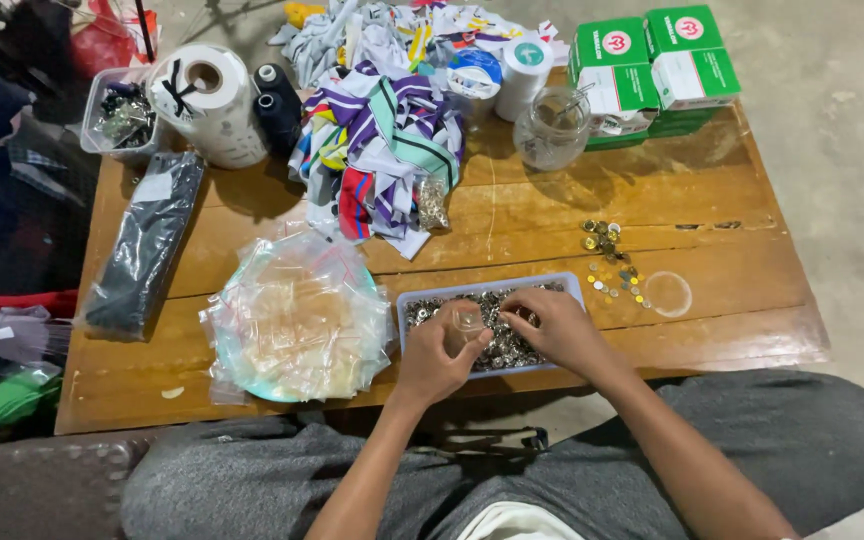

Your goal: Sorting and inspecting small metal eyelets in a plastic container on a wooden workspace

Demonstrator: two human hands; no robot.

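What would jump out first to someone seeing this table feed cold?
Probably the heap of striped fabric strips at the table's far middle, bright purple, white and yellow. Next, the near edge: the left hand holds up a small clear bag over a shallow tray of small metal pieces, where the right hand is picking. A pile of clear plastic bags lies left of the tray, and green-and-white boxes are stacked at the far right corner.

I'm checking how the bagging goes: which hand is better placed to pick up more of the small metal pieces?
The right hand: its fingers rest on the metal pieces in the tray, while the left hand holds a small clear bag.
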